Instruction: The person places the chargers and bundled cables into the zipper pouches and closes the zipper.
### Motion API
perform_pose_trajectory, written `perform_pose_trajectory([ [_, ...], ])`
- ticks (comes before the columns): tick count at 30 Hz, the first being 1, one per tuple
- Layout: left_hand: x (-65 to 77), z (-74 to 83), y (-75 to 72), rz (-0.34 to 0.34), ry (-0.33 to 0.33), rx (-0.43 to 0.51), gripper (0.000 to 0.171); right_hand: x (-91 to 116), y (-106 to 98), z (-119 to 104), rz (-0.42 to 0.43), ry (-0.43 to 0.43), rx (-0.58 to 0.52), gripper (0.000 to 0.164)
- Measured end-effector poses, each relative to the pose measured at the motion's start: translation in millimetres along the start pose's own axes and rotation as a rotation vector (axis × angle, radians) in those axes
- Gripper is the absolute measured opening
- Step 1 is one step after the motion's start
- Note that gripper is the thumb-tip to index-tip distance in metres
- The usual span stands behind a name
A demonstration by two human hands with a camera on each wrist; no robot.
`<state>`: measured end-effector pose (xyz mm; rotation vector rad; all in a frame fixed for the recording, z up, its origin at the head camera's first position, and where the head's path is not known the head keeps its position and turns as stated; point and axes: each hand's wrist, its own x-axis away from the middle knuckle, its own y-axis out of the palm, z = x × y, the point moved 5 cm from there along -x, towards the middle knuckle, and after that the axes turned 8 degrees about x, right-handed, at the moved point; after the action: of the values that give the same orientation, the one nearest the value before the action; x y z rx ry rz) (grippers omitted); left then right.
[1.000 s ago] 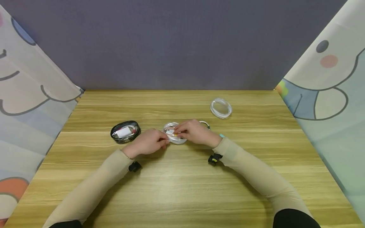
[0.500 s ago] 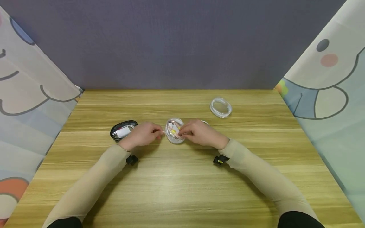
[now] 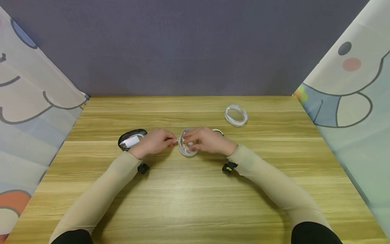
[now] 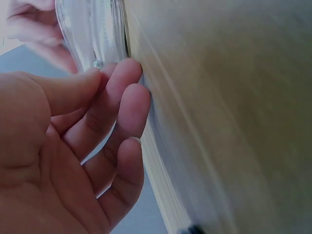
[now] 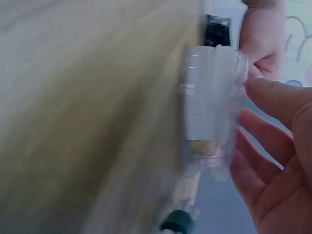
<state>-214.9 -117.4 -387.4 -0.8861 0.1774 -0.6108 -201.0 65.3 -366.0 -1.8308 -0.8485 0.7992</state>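
A small round clear zip pouch [image 3: 187, 153] with whitish trim lies mid-table, with a white item and a bit of yellow inside. At its left end my left hand [image 3: 155, 142] pinches the zipper tab between thumb and index finger. The left wrist view shows the left hand [image 4: 97, 131] with its other fingers loosely bent and a small metal zipper end [image 4: 98, 64] at the fingertips. My right hand [image 3: 207, 140] reaches over the pouch from the right, its extended fingers covering much of the top. In the right wrist view, its thumb [image 5: 273, 95] touches the pouch's upper edge [image 5: 214, 92].
A black-trimmed clear pouch [image 3: 132, 139] holding a white block and cable sits left, partly behind the left hand. Another clear pouch [image 3: 236, 115] with white trim lies at the back right. A white curved cord [image 3: 217, 130] shows behind the right hand. A grey panel [image 3: 195, 47] rises behind.
My left hand has moved left with the tab, and the pouch has turned slightly. My right hand drew back to the right, then came left again over the pouch.
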Motion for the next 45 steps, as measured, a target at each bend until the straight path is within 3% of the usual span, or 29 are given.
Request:
perform_pose_trajectory([
  [7, 2.0, -4.4, 1.9, -0.018, 0.033, 0.000, 0.020, -1.7, 7.2, 5.8, -0.016, 0.013, 0.014, 0.024],
  [14, 3.3, -3.8, 2.1, -0.032, 0.025, -0.026, 0.019, -0.9, 9.6, 8.4, -0.025, 0.063, -0.058, 0.025],
  [25, 13.2, 5.3, 2.2, -0.055, 0.118, -0.091, 0.021, -1.4, 9.0, 10.7, -0.032, 0.106, -0.104, 0.026],
  [29, 16.0, 8.9, 8.0, -0.118, 0.134, -0.029, 0.021, -1.0, 9.6, 11.5, -0.042, 0.118, -0.114, 0.026],
  [36, 17.2, 19.6, 24.8, -0.274, 0.136, 0.180, 0.021, -0.9, 10.7, 12.3, -0.046, 0.132, -0.120, 0.025],
  [40, 17.3, 18.1, 33.8, -0.336, 0.044, 0.375, 0.022, -1.6, 11.1, 11.3, -0.051, 0.137, -0.124, 0.025],
  [45, 18.5, 13.2, 43.7, -0.354, -0.080, 0.563, 0.022, -1.6, 11.1, 10.4, -0.047, 0.143, -0.118, 0.025],
])
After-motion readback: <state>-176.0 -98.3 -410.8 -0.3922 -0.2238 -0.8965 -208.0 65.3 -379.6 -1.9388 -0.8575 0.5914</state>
